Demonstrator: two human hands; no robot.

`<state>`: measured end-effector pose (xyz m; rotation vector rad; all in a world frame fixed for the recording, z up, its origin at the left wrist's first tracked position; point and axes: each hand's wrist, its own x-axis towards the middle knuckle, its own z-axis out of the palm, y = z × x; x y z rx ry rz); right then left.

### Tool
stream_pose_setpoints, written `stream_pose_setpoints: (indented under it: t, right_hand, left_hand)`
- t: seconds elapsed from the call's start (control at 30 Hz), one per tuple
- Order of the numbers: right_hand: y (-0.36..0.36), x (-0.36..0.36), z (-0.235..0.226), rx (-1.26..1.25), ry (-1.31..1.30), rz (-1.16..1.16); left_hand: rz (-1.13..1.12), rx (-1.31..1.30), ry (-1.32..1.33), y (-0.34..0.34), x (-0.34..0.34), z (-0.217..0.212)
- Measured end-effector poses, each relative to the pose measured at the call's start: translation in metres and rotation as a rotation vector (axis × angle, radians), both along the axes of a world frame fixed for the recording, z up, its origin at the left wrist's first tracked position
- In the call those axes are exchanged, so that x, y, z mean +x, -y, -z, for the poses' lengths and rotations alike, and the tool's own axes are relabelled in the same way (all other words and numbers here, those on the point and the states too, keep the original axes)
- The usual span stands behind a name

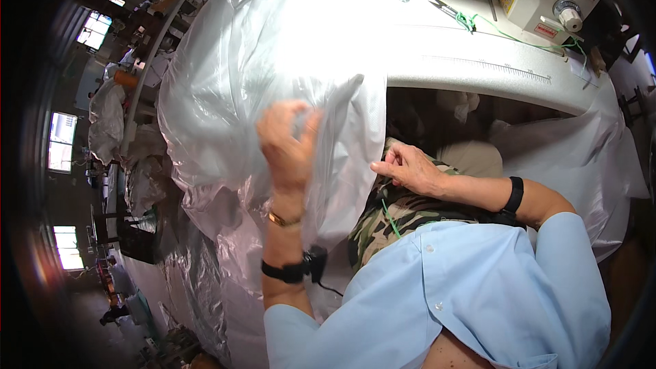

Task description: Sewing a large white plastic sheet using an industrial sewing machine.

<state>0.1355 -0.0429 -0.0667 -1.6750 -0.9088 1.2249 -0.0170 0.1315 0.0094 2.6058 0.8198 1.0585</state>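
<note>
A large translucent plastic sheet (225, 61) drapes over the work table and hangs down across the left of my lap. Above its creased middle is my left hand (285, 140), smeared by motion, with bent fingers and the thumb curving toward them. Whether it grips any of the film cannot be made out. My right hand (410, 167) is closed at the sheet's right edge, thumb and forefinger pinched there, the other fingers curled in.
A white sewing machine (547, 0) stands on the table at the far right. Thread snips (447, 10) and green cord (467, 22) lie before it. A ruler scale (506, 67) runs along the table's near edge. More plastic film (567, 157) hangs at the right.
</note>
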Motion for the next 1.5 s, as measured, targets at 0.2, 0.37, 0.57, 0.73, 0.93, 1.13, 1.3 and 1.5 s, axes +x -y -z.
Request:
stream_pose_setpoints:
  t: [0.2,0.37,0.57,0.73,0.93,1.13,1.3,1.5]
  right_hand:
    - [-0.024,-0.025,0.049,0.150,0.085,0.102]
    - [-0.017,-0.020,0.042,0.110,0.015,0.013]
    - [-0.005,-0.022,0.009,0.246,-0.138,-0.154]
    - [-0.006,-0.023,0.006,0.168,-0.112,-0.146]
    - [-0.007,-0.032,0.017,0.206,-0.220,-0.094]
    - [-0.005,-0.027,0.015,0.212,-0.227,-0.110]
    - [-0.003,-0.024,0.013,0.178,-0.183,-0.138]
    - [-0.004,-0.027,0.015,0.152,-0.251,-0.088]
  left_hand:
    - [-0.155,0.141,-0.304,0.054,-0.011,0.059]
    - [-0.133,0.041,-0.176,0.068,-0.025,0.037]
    - [-0.021,-0.285,0.030,0.075,-0.034,0.018]
    - [-0.215,0.080,-0.408,0.057,-0.016,0.034]
    - [0.002,-0.295,0.021,0.083,-0.049,-0.003]
    - [0.069,-0.380,-0.101,0.096,-0.043,0.016]
    - [0.074,-0.700,-0.098,0.106,-0.043,0.036]
    - [-0.047,-0.652,0.322,0.109,-0.038,0.054]
